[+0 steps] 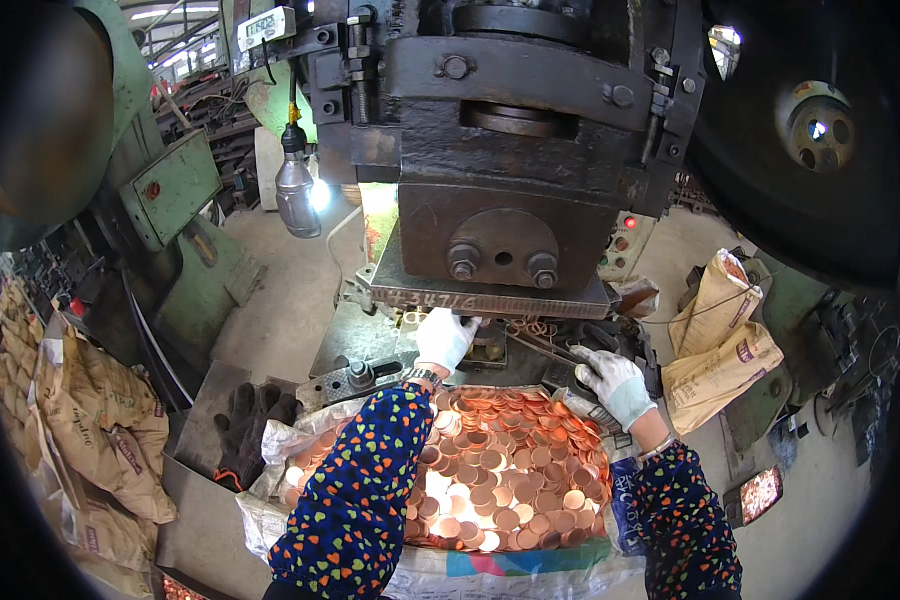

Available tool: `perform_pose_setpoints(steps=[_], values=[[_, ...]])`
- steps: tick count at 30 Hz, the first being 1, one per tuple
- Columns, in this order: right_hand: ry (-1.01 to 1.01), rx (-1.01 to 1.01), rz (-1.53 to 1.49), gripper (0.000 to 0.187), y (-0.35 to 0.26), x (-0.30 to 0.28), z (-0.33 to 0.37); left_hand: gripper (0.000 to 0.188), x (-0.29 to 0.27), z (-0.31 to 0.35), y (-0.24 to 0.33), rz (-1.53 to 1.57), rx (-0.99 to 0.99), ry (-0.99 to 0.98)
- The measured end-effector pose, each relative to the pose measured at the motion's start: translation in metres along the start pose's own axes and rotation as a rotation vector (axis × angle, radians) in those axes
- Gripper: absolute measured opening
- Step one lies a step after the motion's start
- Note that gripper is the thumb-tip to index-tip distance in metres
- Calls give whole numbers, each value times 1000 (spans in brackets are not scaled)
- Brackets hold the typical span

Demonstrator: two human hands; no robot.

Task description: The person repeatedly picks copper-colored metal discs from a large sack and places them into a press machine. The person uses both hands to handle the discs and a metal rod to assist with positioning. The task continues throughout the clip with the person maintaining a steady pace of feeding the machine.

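My left hand [446, 340], in a white glove, reaches under the upper block of a press [510, 235]. Its fingers are drawn together near the lower die [488, 347]; whatever they pinch is hidden. Farther right, my right hand [615, 385], also gloved, is closed around a long thin metal tool [542, 348], which points left toward the die. Copper-coloured rings [535, 328] lie behind the tool. Below both hands, a heap of round copper discs [510, 470] fills an opened white sack [430, 575].
A lit bulb lamp [297, 195] hangs left of the press. Dark gloves [253, 425] lie on a metal plate at the left. Paper sacks [100, 430] are piled far left, with more sacks [720, 350] at the right. A large dark wheel [810, 190] is at upper right.
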State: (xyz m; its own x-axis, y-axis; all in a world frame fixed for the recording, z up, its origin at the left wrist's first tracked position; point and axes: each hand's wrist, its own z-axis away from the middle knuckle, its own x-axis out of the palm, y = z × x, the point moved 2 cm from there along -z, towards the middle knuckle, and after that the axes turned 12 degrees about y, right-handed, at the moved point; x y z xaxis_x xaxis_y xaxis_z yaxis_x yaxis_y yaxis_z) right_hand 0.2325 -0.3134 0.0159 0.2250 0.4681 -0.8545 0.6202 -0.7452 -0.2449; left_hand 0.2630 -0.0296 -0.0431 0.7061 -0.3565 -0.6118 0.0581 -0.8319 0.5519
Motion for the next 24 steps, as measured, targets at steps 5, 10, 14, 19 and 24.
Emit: perform_pose_setpoints(steps=[5,10,14,19,24], values=[[-14,-2,-4,35,1,3,1,32,-1,4,-1,-70,218,67],[-68,30,1,35,-10,4,-5,27,-15,11,2,60,271,49],[-101,36,27,34,-25,1,-6,24,-45,30,-7,148,238,-98],[-85,-61,-150,36,-44,-4,21,38,-101,79,-33,153,338,-515],[-176,35,-378,35,-60,10,71,42,-125,123,-56,-53,457,-565]])
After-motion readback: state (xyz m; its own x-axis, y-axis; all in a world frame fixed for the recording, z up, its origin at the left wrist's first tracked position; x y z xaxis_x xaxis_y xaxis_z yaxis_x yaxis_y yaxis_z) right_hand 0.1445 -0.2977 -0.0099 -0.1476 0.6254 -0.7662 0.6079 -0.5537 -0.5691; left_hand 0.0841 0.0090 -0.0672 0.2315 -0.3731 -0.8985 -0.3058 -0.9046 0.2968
